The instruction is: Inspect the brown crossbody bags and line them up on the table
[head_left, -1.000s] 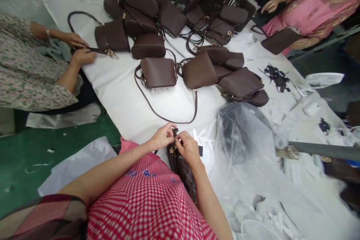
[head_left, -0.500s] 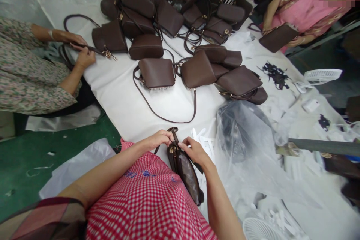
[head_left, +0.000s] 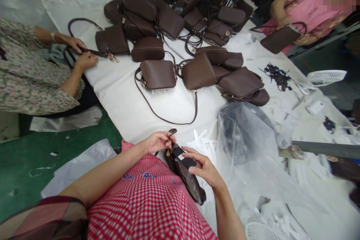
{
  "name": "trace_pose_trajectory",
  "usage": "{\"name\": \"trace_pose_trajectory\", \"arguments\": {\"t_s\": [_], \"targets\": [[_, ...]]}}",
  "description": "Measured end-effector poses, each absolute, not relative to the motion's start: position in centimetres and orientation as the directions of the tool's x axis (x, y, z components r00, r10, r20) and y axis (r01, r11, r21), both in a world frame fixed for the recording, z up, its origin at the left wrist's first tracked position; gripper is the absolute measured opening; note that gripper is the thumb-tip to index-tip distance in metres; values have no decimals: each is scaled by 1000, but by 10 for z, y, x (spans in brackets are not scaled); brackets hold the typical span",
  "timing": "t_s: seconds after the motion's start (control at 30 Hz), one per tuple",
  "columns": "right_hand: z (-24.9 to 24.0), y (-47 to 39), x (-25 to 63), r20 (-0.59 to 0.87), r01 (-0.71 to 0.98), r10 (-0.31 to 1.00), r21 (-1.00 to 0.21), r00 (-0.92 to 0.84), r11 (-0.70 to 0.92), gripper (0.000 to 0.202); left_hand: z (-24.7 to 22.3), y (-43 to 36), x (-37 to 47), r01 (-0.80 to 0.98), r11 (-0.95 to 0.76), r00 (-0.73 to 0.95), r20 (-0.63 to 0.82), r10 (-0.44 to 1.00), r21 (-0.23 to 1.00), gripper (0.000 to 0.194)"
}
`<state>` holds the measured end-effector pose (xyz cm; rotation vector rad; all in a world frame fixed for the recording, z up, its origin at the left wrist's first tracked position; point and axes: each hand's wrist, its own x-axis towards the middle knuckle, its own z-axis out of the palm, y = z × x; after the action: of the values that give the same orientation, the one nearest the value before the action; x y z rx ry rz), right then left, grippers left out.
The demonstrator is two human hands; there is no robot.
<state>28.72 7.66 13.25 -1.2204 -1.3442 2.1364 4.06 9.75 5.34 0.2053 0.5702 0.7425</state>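
Against my red checked apron lies a dark brown handbag (head_left: 191,185) with a gold-coloured fitting near its top end. My left hand (head_left: 158,142) is closed on the bag's thin strap (head_left: 172,132) and lifts a looped end of it. A black tag (head_left: 181,155) with a small white patch lies over the upper part of the bag. Close beside the tag is my right hand (head_left: 204,165), its fingers apart and curved around the tag's edge; whether a fingertip touches it I cannot make out.
Many brown handbags (head_left: 157,74) are heaped on the white-covered table (head_left: 123,97). A clear plastic bag (head_left: 244,131) and white strips (head_left: 201,140) lie to my right. One co-worker's hands (head_left: 84,60) hold a strap at left; another person (head_left: 298,11) holds a bag at right.
The black tag now shows on top of the bag. My right hand has come away from the strap and opened its fingers. At far right, the co-worker's bag handle now stands up.
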Motion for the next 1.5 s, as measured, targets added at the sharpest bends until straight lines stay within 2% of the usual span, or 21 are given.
{"name": "trace_pose_trajectory", "arguments": {"t_s": [0.07, 0.1, 0.17, 0.23, 0.3, 0.37, 0.43, 0.5, 0.6, 0.77, 0.97, 1.13, 1.2, 1.27, 1.3, 1.37, 1.43, 1.5], "targets": [[131, 74, 281, -489, 83, 649, -831, -582, -551, 60, 54, 96, 41, -556, 747, 614, -426, 664, 364, 33], [130, 74, 277, -510, 87, 663, -823, -548, -561, 58, 54, 95, 41, -547, 756, 619, -435, 654, 359, 38], [126, 77, 264, -563, 169, 724, -821, -399, -545, 44, 55, 93, 42, -547, 761, 610, -456, 647, 349, 46], [125, 85, 249, -573, 335, 785, -806, -236, -488, 37, 54, 92, 43, -573, 742, 575, -473, 667, 349, 47], [127, 97, 233, -528, 584, 829, -737, -185, -339, 30, 53, 90, 44, -595, 713, 526, -491, 694, 370, 46], [133, 111, 219, -486, 820, 843, -563, -229, -102, 20, 50, 88, 43, -606, 680, 466, -509, 723, 412, 46], [142, 123, 205, -494, 924, 821, -368, -288, 103, 15, 48, 86, 41, -608, 652, 414, -520, 747, 453, 46], [150, 132, 193, -533, 942, 781, -257, -324, 215, 17, 45, 84, 41, -621, 620, 362, -525, 770, 481, 44], [159, 136, 176, -587, 922, 711, -218, -386, 321, 22, 40, 81, 42, -644, 588, 303, -542, 784, 490, 45], [162, 137, 160, -660, 925, 657, -175, -365, 338, 28, 34, 77, 44, -628, 591, 275, -566, 777, 506, 48], [155, 137, 162, -688, 934, 638, -191, -346, 300, 24, 40, 82, 39, -506, 621, 285, -563, 775, 598, 44], [145, 134, 161, -662, 933, 658, -250, -359, 258, 21, 65, 104, 28, -269, 639, 409, -515, 753, 721, 22], [142, 129, 167, -652, 920, 651, -311, -389, 239, 18, 80, 114, 20, -44, 520, 440, -450, 777, 853, 11], [141, 120, 181, -596, 894, 686, -403, -418, 194, 18, 93, 123, 9, 207, 294, 477, -359, 802, 933, 11], [141, 113, 191, -545, 874, 721, -453, -429, 177, 19, 98, 127, 1, 295, 190, 500, -320, 804, 937, 13], [140, 94, 217, -428, 821, 793, -550, -434, 153, 23, 100, 131, -20, 390, 93, 510, -299, 807, 916, 16], [138, 69, 244, -390, 764, 808, -635, -441, 110, 25, 94, 131, -48, 516, 113, 410, -360, 838, 849, 19], [133, 42, 267, -407, 713, 797, -700, -447, 43, 29, 83, 126, -77, 688, 210, 194, -455, 869, 694, 24]]}}
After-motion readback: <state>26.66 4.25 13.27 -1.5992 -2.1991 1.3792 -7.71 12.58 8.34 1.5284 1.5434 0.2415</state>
